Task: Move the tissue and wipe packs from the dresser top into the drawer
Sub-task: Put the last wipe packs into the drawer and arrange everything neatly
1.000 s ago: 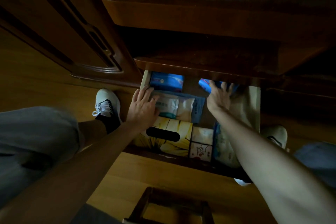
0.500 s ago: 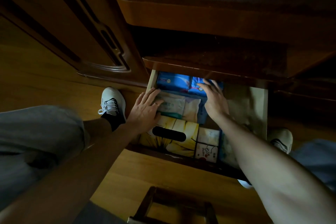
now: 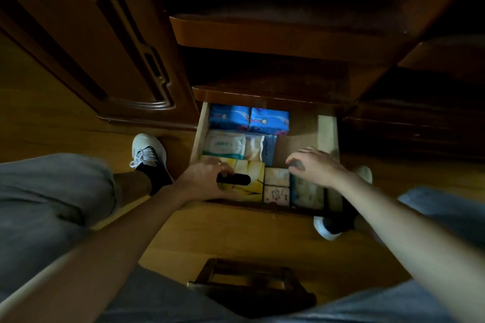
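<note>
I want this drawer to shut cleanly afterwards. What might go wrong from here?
Both hands are low in the drawer: the left hand lies on the yellow tissue box, the right hand hovers above the front packs, so closing now may pinch fingers. Dim light hides whether any pack stands proud and would catch.

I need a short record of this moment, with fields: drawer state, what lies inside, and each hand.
drawer: the drawer is pulled open below the dresser
back row: two blue packs side by side
middle row: a white wipe pack at the left
front row: a yellow tissue box, with small patterned packs to its right
left hand: the left hand rests on the yellow tissue box
right hand: the right hand hovers above the drawer, fingers loosely curled, holding nothing
bare area: drawer floor at the right
</note>
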Motion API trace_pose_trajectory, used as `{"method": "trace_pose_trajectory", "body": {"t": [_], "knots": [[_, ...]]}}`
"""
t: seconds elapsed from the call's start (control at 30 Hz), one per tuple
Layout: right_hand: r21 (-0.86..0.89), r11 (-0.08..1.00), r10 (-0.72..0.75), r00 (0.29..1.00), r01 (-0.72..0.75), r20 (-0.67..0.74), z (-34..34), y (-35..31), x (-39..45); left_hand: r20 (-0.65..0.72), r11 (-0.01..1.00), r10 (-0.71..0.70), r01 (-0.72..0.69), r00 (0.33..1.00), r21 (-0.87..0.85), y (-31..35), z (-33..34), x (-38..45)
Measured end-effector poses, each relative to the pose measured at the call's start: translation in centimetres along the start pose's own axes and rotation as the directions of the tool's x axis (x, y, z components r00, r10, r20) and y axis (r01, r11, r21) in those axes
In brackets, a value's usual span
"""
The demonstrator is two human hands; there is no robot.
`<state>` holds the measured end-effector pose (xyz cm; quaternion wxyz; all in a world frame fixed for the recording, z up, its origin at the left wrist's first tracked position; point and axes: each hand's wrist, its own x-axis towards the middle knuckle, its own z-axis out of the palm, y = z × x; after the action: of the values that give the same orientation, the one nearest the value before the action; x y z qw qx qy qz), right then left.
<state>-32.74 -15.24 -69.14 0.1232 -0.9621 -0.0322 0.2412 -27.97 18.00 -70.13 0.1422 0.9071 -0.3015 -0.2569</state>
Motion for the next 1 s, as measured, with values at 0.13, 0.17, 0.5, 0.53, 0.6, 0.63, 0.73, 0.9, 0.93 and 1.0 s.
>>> {"method": "trace_pose_trajectory", "body": {"t": [0.13, 0.17, 0.5, 0.53, 0.6, 0.63, 0.73, 0.9, 0.93, 1.0], "knots": [[-0.05, 0.998, -0.032, 0.985, 0.041, 0.168, 0.7, -1.0, -6.0, 0.17, 0.951, 0.152, -0.191, 0.974, 0.244, 2.5, 1.6, -1.3], [-0.101, 0.993, -0.036, 0.979, 0.057, 0.203, 1.4, -1.2, -7.1, 0.139, 0.931, 0.17, -0.205, 0.976, 0.301, 2.8, 1.7, -1.4], [-0.408, 0.911, -0.055, 0.998, 0.064, 0.034, 4.7, 0.2, -7.7, -0.05, 0.882, 0.231, -0.187, 0.972, 0.433, 2.9, 2.5, -0.7], [-0.411, 0.911, -0.049, 0.999, 0.041, -0.008, 4.3, 0.8, -7.4, -0.096, 0.894, 0.222, -0.164, 0.97, 0.417, 2.9, 2.2, -0.1], [-0.393, 0.92, -0.028, 0.995, -0.011, -0.093, 3.5, 1.4, -6.5, -0.155, 0.915, 0.187, -0.114, 0.97, 0.388, 3.0, 1.6, 1.1], [-0.369, 0.929, -0.008, 0.992, -0.039, -0.126, 3.3, 1.5, -6.0, -0.163, 0.924, 0.157, -0.087, 0.974, 0.373, 2.9, 1.3, 1.7], [-0.32, 0.941, 0.058, 0.983, -0.112, -0.173, 3.6, 1.4, -4.3, -0.207, 0.949, 0.072, -0.003, 0.976, 0.316, 2.7, 0.9, 2.8], [-0.225, 0.951, 0.147, 0.95, -0.213, -0.277, 3.8, 1.2, -3.3, -0.268, 0.964, -0.042, 0.109, 0.963, 0.24, 3.4, 0.6, 4.0], [-0.159, 0.957, 0.184, 0.929, -0.244, -0.319, 3.9, 1.1, -3.3, -0.309, 0.967, -0.113, 0.176, 0.944, 0.182, 3.7, 0.6, 3.9], [0.087, 0.94, 0.334, 0.842, -0.33, -0.423, 4.1, 0.1, -3.7, -0.459, 0.943, -0.294, 0.334, 0.838, 0.005, 4.7, 0.7, 3.2]]}}
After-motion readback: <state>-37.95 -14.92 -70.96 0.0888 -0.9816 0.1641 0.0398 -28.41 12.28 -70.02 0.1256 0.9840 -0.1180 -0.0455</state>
